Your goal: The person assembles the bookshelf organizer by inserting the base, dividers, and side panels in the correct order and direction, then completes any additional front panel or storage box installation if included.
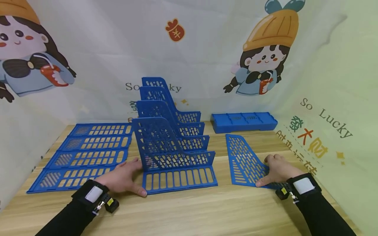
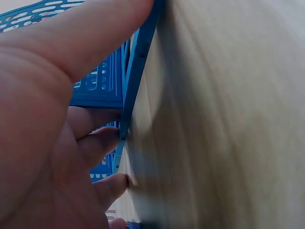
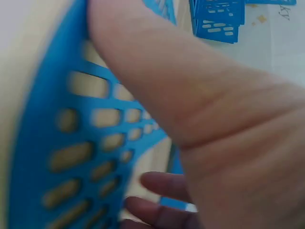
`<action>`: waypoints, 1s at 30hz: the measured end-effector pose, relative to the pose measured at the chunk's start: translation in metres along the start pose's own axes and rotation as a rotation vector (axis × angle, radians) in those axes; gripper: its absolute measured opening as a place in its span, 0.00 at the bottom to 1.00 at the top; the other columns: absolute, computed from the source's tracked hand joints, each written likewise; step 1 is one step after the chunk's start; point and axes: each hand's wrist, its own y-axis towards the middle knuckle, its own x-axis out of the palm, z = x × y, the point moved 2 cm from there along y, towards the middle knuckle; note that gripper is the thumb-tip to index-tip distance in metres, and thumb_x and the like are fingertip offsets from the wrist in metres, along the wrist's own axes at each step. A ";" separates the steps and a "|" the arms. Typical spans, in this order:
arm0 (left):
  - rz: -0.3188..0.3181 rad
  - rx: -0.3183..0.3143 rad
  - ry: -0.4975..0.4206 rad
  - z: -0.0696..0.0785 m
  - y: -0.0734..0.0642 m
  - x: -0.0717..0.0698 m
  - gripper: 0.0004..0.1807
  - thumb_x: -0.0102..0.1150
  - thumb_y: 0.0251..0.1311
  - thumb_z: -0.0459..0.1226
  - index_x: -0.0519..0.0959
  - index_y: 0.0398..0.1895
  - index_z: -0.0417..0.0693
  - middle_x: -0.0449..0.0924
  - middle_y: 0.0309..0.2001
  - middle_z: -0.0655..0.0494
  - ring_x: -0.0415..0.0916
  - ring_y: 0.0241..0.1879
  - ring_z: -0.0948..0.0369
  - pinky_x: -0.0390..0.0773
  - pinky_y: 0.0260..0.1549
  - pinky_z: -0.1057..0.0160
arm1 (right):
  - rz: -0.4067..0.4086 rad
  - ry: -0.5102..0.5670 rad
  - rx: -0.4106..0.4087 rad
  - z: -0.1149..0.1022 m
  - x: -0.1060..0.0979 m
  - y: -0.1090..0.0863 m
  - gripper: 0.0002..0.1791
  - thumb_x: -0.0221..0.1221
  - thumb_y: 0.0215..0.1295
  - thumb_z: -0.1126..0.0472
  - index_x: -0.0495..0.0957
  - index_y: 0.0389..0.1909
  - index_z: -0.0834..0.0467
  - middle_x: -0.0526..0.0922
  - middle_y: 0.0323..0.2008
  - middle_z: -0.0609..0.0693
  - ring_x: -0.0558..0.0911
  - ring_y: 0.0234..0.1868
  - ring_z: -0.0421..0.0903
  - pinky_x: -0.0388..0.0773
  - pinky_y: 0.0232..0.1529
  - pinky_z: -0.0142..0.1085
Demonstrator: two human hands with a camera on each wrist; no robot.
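Observation:
A blue plastic file rack stands mid-table, its several upright perforated dividers set one behind another on slotted base panels. At the rack's near left corner rests my left hand, thumb against the front base edge. In the left wrist view, its fingers lie spread along the base's side edge. To the right, a loose perforated divider panel lies on the table. My right hand grips its narrower end, with the thumb on the near edge and fingers across at the opposite edge.
Several blue slotted panels lie in a row on the left of the wooden table. A stack of long blue pieces sits at the back right. A printed white cloth hangs behind and beside the table.

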 end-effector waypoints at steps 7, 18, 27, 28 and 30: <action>-0.032 -0.017 -0.048 -0.002 0.001 -0.002 0.66 0.86 0.49 0.60 0.61 0.88 0.50 0.59 0.85 0.35 0.42 0.86 0.26 0.38 0.79 0.18 | 0.050 0.065 -0.071 -0.005 0.002 -0.005 0.63 0.88 0.38 0.33 0.73 0.62 0.75 0.82 0.51 0.66 0.81 0.52 0.63 0.81 0.59 0.63; -0.099 -0.072 -0.077 -0.005 -0.001 -0.005 0.67 0.86 0.48 0.58 0.58 0.90 0.55 0.51 0.87 0.31 0.37 0.87 0.29 0.33 0.81 0.22 | 0.259 0.325 -0.213 -0.035 0.006 -0.013 0.54 0.84 0.54 0.47 0.64 0.69 0.71 0.90 0.49 0.63 0.92 0.46 0.55 0.91 0.46 0.51; -0.108 -0.052 -0.097 -0.009 0.000 -0.004 0.66 0.86 0.50 0.58 0.59 0.89 0.54 0.54 0.87 0.32 0.36 0.88 0.30 0.31 0.82 0.23 | 0.334 0.286 -0.243 -0.044 0.009 -0.008 0.47 0.85 0.54 0.50 0.69 0.63 0.69 0.91 0.46 0.61 0.92 0.43 0.50 0.89 0.42 0.46; -0.107 -0.053 -0.096 -0.009 0.000 -0.004 0.66 0.86 0.50 0.58 0.59 0.89 0.54 0.54 0.87 0.33 0.36 0.88 0.30 0.31 0.82 0.23 | 0.334 0.285 -0.244 -0.044 0.009 -0.008 0.46 0.85 0.54 0.50 0.69 0.63 0.69 0.91 0.46 0.61 0.92 0.43 0.50 0.88 0.42 0.46; -0.104 -0.051 -0.092 -0.010 0.000 -0.003 0.66 0.86 0.50 0.58 0.59 0.89 0.54 0.54 0.87 0.33 0.36 0.88 0.30 0.31 0.82 0.24 | 0.335 0.279 -0.246 -0.045 0.008 -0.009 0.46 0.84 0.54 0.50 0.69 0.62 0.68 0.91 0.46 0.61 0.92 0.43 0.50 0.87 0.45 0.46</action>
